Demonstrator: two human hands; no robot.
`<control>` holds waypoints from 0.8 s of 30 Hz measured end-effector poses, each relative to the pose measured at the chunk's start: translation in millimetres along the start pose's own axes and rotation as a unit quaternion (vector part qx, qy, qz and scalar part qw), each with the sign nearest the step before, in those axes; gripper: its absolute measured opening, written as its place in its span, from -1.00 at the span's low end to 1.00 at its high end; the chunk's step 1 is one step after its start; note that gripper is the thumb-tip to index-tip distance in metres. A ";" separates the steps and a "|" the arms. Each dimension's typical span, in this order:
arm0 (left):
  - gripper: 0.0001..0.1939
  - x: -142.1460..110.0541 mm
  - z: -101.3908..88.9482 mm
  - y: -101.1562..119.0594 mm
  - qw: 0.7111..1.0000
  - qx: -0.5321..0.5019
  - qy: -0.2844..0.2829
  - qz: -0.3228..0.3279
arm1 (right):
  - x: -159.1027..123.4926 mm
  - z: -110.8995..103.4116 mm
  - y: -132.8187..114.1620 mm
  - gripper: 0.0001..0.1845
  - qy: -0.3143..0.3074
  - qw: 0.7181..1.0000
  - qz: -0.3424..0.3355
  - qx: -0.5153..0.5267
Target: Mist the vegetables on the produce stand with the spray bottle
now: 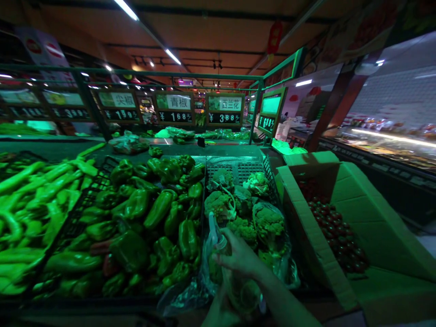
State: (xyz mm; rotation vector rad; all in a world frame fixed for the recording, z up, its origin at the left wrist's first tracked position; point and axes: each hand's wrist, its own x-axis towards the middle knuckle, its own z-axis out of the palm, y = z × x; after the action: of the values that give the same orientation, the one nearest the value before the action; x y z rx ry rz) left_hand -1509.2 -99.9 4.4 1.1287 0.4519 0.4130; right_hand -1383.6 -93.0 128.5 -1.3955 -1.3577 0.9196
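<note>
My right hand [238, 256] is closed around the neck of a clear spray bottle [245, 293], by its pale trigger head [214, 229]. The bottle is tilted, its nozzle end over the crate of broccoli. Low in the picture, my left hand [223, 302] is against the bottle's body and seems to grip it; its fingers are largely hidden. Several heads of broccoli [269, 222] lie around and beyond the bottle in a black mesh crate [236, 165]. Crumpled clear plastic film [187, 295] lies along the crate's near left edge.
Left of the broccoli is a crate of green peppers [136, 204], then long pale green peppers [51, 190]. An open cardboard box [371, 213] with cherry tomatoes [335, 227] stands right. Price signs [175, 109] hang from a rail behind; bagged greens [129, 143] lie below them.
</note>
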 end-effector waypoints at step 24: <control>0.08 0.7 -13.0 -18.0 0.997 0.039 -0.026 0.063 | 21.2 -22.8 10.6 -0.41 0.059 0.985 -0.011 0.159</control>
State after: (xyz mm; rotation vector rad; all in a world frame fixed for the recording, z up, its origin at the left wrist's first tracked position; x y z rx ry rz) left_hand -1514.1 -96.3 -17.0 1.2461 0.3536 0.4784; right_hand -1356.7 -74.1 126.4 -1.1681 -1.0818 0.9748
